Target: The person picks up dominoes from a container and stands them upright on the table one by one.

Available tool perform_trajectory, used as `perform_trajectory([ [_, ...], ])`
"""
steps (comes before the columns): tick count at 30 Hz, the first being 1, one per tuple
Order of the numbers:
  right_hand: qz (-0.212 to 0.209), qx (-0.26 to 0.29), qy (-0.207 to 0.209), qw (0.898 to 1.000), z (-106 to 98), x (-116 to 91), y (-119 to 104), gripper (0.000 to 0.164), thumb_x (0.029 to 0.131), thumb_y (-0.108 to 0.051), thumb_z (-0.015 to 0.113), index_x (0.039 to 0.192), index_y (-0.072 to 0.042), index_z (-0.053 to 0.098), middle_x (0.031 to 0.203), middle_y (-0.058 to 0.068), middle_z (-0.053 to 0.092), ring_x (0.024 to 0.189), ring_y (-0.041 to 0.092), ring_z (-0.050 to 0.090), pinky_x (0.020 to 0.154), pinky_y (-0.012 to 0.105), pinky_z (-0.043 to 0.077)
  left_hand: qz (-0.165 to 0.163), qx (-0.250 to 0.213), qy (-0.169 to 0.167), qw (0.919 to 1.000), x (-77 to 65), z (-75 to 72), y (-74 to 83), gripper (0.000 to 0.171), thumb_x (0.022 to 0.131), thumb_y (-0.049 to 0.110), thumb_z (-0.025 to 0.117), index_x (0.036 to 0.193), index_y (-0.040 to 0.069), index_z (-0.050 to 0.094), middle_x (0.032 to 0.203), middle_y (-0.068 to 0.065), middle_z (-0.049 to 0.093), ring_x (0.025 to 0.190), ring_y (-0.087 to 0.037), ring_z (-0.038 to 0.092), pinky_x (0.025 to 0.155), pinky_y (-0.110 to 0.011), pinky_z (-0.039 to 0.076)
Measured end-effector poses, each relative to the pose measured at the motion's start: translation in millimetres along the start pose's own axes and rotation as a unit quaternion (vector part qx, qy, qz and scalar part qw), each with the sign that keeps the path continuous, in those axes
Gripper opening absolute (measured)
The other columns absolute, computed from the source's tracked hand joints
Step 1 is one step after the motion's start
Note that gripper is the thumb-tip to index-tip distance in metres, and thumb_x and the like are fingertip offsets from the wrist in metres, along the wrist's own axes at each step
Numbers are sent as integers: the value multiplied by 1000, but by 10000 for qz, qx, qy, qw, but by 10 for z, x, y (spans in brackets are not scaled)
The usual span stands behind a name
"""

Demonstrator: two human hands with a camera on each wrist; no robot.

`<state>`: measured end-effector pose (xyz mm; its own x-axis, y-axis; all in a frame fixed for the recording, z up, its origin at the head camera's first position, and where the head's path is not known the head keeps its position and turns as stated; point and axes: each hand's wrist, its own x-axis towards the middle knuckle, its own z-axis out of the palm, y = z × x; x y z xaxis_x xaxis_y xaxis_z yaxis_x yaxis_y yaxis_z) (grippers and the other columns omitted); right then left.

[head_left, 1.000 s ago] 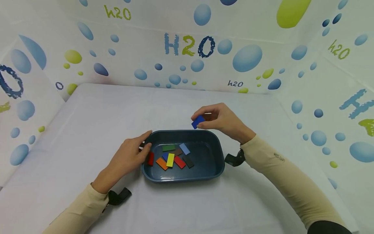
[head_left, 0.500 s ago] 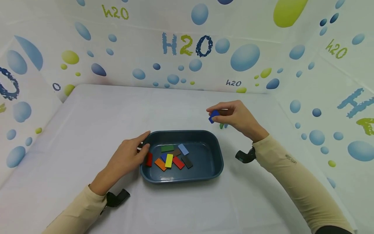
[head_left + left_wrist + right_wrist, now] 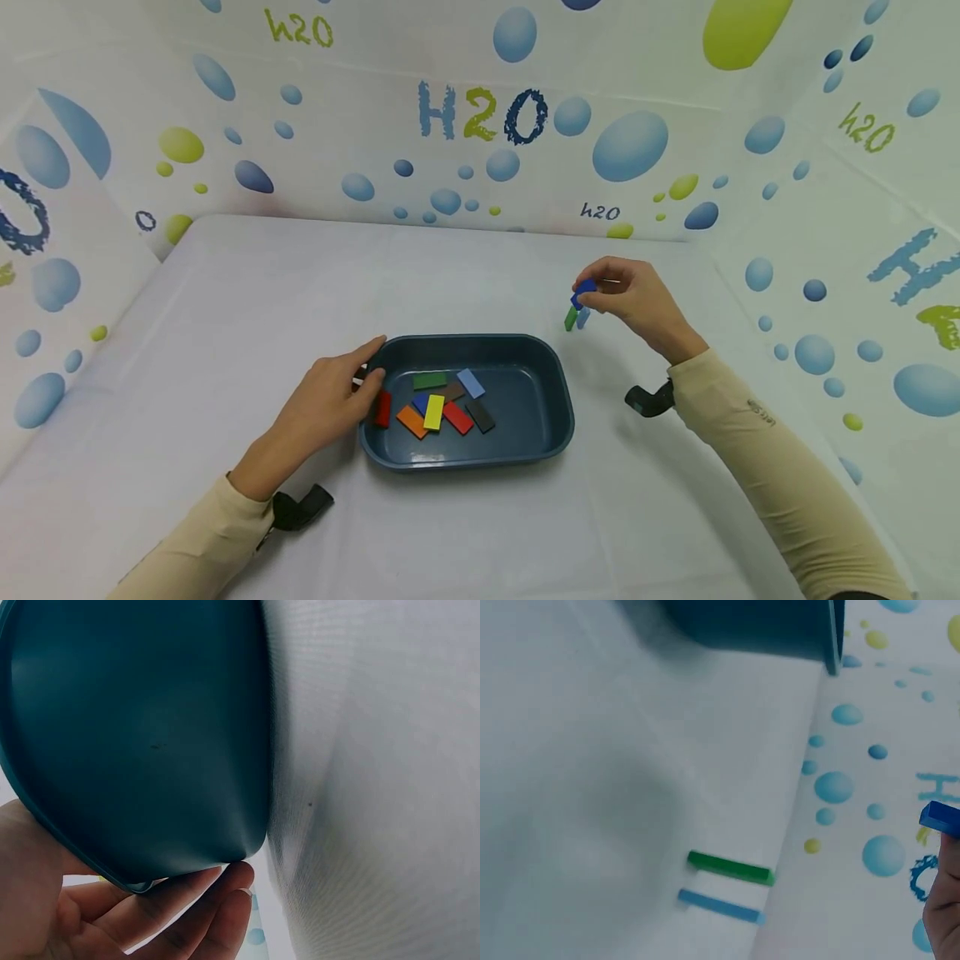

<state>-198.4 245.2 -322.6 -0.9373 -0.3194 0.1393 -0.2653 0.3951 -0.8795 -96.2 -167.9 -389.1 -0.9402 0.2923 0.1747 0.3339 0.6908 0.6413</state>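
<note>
My left hand [image 3: 322, 408] grips the left end of a dark blue tray [image 3: 528, 425], thumb over the rim; in the left wrist view its fingers lie along the tray's outer wall [image 3: 142, 712]. Between the thumb and fingertips of my right hand [image 3: 637, 304] is a flat blue block [image 3: 586, 288]. That block is right over two blocks standing on end beyond the tray's right corner, one green [image 3: 571, 319] and one light blue [image 3: 583, 319]. The right wrist view shows the green block [image 3: 731, 868] and light blue block [image 3: 721, 906] side by side, a narrow gap between them.
Several flat blocks lie in the left half of the tray, among them a yellow block [image 3: 434, 412], an orange block [image 3: 412, 422] and a green block [image 3: 430, 380]. A white cloth [image 3: 480, 533] covers the table. A printed backdrop [image 3: 300, 167] rises behind it.
My right hand has carried the blue block rightward from the tray's far edge to over the two standing blocks, which have come into view. The left hand keeps its grip on the tray.
</note>
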Motion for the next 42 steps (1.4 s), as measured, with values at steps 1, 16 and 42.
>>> perform_trajectory([
  [1, 30, -17, 43, 10000, -17, 2, 30, 19, 95, -7, 76, 113, -1, 73, 109, 15, 70, 96, 38, 66, 84, 31, 56, 0, -3, 4, 10000, 1, -1, 1, 49, 104, 10, 59, 149, -8, 50, 126, -28, 67, 101, -39, 72, 78, -49, 61],
  [16, 582, -222, 436, 9971, -166, 35, 372, 27, 98, -9, 74, 121, 3, 69, 118, 19, 67, 100, 36, 63, 83, 25, 53, 34, 49, -23, 10000, 37, -27, -25, 49, 104, 9, 58, 149, -9, 50, 129, -30, 65, 101, -40, 72, 78, -49, 61],
  [42, 1547, -713, 536, 9839, -59, 208, 839, 23, 97, -4, 71, 119, 3, 68, 119, 19, 66, 99, 30, 58, 82, 33, 51, 133, -19, -56, 9999, 141, -87, -114, 48, 103, 7, 59, 147, -10, 51, 126, -30, 66, 99, -39, 73, 77, -48, 62],
])
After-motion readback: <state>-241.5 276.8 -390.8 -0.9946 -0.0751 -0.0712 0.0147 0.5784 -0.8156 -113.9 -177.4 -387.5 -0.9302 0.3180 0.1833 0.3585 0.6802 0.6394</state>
